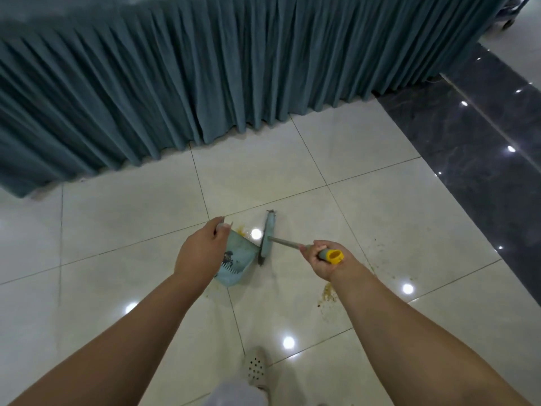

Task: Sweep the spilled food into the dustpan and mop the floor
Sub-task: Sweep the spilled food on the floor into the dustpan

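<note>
A light blue dustpan [237,262] stands on the pale floor tiles, with dark scraps inside it. My left hand [199,253] grips its upright handle, which the hand mostly hides. My right hand [325,260] grips the broom's yellow-tipped handle [332,255]. The blue broom head [268,237] stands at the dustpan's open mouth. A little yellow food [241,230] lies beside the pan's far corner. More yellow-brown food smears [329,294] stain the tiles under my right forearm.
A teal pleated table skirt [205,83] hangs to the floor across the back. Dark glossy tiles [474,148] run along the right. My foot in a white perforated shoe [256,369] stands at the bottom centre. Fine specks [380,244] dot the floor to the right.
</note>
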Demonstrator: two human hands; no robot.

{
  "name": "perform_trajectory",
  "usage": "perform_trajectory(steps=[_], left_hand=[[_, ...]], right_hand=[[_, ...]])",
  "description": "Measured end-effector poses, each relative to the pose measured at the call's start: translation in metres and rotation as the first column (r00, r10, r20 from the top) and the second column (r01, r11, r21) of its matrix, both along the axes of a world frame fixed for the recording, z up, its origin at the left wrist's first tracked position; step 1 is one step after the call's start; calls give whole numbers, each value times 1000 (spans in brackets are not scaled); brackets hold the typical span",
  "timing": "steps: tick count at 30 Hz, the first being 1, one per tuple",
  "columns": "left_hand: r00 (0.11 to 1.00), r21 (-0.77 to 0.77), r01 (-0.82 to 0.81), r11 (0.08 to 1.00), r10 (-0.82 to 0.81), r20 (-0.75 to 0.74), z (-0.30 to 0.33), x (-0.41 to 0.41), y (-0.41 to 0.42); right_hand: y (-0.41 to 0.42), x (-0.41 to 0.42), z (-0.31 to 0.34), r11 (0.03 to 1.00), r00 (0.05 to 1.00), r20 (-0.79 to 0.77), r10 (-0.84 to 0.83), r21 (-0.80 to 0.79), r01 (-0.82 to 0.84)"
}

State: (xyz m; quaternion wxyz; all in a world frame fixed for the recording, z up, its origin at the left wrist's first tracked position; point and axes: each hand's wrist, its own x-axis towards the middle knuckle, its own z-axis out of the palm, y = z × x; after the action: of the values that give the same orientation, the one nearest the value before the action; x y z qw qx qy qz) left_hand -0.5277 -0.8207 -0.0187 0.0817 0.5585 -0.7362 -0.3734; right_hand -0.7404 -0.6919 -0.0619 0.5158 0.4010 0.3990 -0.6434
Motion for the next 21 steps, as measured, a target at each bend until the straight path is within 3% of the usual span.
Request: perform_trajectory(steps=[9,18,21], left_hand=[[992,-1,113,994,-113,-49,-4,-27,4],[968,-31,241,970,-242,-64,0,-71,14],[959,-24,276,961,-277,-53,-2,-80,11]], right_hand=[[64,-41,-7,930,930,27,-367,41,366],[138,-52,15,838,839,28,-543,77,540],[146,-53,23,846,851,-2,-524,111,521]])
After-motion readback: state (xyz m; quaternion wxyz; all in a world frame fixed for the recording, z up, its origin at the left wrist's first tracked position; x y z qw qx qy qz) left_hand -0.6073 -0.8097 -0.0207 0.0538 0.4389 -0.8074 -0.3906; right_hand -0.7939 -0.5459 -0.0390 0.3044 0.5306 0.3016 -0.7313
